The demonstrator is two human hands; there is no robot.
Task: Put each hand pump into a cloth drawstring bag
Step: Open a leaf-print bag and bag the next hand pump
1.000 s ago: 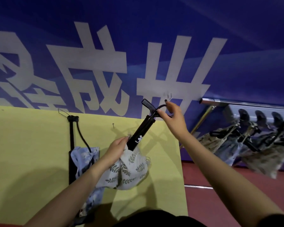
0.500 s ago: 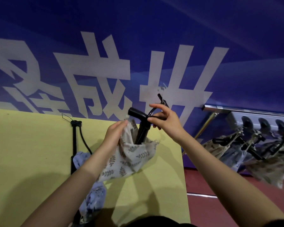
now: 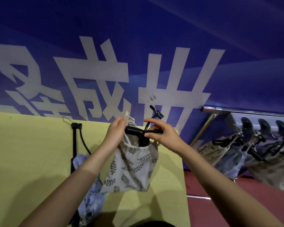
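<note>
Head: black pump (image 3: 134, 129) inside leaf-print bag (image 3: 131, 167).

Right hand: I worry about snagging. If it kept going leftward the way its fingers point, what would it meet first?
Probably the pump's black T-handle, which the right hand already grips; beyond lies the left hand.

dim, bluish | soft shadows on table (image 3: 31, 161) | edges warped, blurred

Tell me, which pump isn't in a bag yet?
The black pump lying flat on the yellow table, left of the hands. The others sit in bags with only handles sticking out.
</note>
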